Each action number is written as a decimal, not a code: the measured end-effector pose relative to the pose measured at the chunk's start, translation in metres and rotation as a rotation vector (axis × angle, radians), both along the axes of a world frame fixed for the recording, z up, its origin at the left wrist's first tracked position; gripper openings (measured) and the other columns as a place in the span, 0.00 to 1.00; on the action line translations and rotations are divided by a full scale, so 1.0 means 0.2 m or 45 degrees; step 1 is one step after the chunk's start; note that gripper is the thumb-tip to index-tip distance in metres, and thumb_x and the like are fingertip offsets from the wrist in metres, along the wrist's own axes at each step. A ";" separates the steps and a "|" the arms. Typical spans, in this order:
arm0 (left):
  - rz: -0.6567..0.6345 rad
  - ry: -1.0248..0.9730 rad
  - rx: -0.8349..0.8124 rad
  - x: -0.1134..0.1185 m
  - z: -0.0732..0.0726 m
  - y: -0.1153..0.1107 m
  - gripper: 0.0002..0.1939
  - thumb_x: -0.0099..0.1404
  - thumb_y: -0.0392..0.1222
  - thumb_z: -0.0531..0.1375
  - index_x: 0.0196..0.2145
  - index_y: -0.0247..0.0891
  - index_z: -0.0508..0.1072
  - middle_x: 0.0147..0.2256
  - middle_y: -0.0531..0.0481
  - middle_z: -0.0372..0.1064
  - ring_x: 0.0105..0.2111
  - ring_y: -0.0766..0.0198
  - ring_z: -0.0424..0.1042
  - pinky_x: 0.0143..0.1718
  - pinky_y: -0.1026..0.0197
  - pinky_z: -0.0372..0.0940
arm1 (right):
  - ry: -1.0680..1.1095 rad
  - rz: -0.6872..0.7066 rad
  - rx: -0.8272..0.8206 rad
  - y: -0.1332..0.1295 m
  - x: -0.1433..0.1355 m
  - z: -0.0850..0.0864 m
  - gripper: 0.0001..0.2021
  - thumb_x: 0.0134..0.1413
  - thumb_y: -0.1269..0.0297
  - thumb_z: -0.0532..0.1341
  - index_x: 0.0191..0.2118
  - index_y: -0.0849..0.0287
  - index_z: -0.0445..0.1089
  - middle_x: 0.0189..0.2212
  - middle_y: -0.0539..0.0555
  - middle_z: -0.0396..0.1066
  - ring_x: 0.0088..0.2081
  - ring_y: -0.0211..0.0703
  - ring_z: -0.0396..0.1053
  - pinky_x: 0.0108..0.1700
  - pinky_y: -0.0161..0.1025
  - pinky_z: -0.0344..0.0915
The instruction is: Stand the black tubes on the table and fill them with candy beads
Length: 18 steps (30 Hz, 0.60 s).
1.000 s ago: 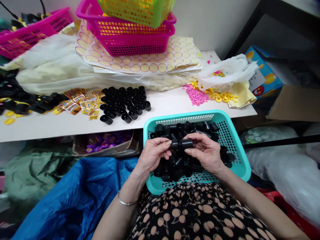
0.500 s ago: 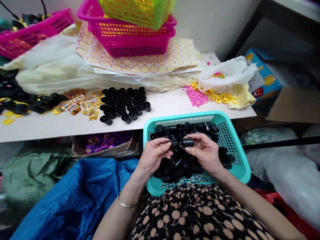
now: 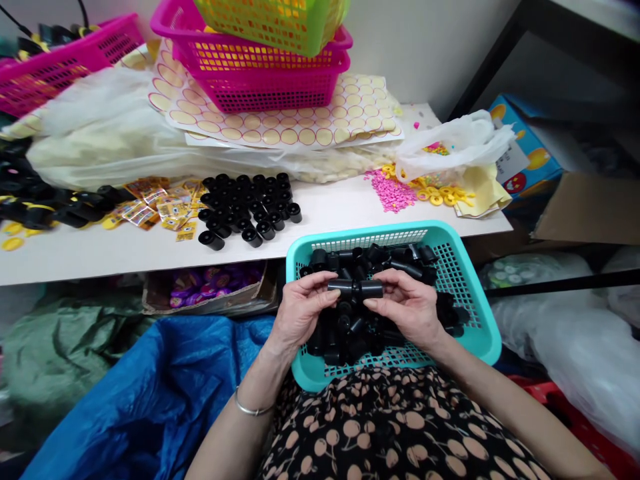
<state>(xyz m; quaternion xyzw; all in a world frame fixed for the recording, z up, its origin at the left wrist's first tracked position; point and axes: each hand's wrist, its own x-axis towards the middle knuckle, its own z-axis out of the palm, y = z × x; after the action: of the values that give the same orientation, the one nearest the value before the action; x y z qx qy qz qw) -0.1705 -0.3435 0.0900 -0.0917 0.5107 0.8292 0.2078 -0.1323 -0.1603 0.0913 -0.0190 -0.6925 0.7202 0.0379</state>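
Note:
Between thumb and fingers, my left hand (image 3: 306, 310) pinches a short black plastic cylinder (image 3: 340, 287). My right hand (image 3: 407, 307) grips a second black cylinder (image 3: 371, 289) the same way. The two pieces lie end to end in one level line, their inner ends at or very near each other; whether they are joined I cannot tell. Both hands are above a turquoise basket (image 3: 477, 287) on my lap, which holds many loose black plastic parts (image 3: 357, 343). On the white table ahead, several black cylinders (image 3: 250, 207) stand upright in a tight group.
Yellow printed packets (image 3: 173, 207) lie left of the standing cylinders. Pink beads (image 3: 393, 192) and yellow rings (image 3: 443, 195) are at the table's right, beside a white plastic bag (image 3: 455, 150). Pink baskets (image 3: 270, 90) are stacked at the back. A blue tarp (image 3: 165, 387) is at my left.
The two cylinders have been brought into line with each other, slightly lower and to the left. The right hand's piece has moved closer to the left one.

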 end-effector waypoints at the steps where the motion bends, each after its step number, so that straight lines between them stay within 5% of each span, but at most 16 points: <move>1: 0.002 -0.010 0.005 0.00 0.00 0.00 0.16 0.43 0.34 0.70 0.34 0.32 0.78 0.23 0.51 0.71 0.21 0.72 0.68 0.24 0.70 0.63 | 0.025 0.005 0.036 0.00 0.00 0.00 0.12 0.40 0.67 0.70 0.34 0.55 0.71 0.29 0.49 0.68 0.29 0.38 0.67 0.29 0.36 0.69; 18: -0.030 -0.100 0.070 -0.02 -0.01 0.01 0.15 0.44 0.35 0.70 0.33 0.31 0.78 0.23 0.48 0.72 0.20 0.70 0.69 0.21 0.70 0.62 | 0.167 0.003 0.161 0.00 0.01 -0.02 0.12 0.45 0.68 0.68 0.37 0.56 0.68 0.31 0.49 0.67 0.28 0.35 0.67 0.27 0.33 0.68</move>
<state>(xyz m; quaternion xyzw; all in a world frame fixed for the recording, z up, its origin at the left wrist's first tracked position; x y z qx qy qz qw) -0.1744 -0.3424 0.0886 -0.1125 0.4801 0.8363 0.2397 -0.1310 -0.1597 0.0870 0.0313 -0.7325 0.6749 0.0834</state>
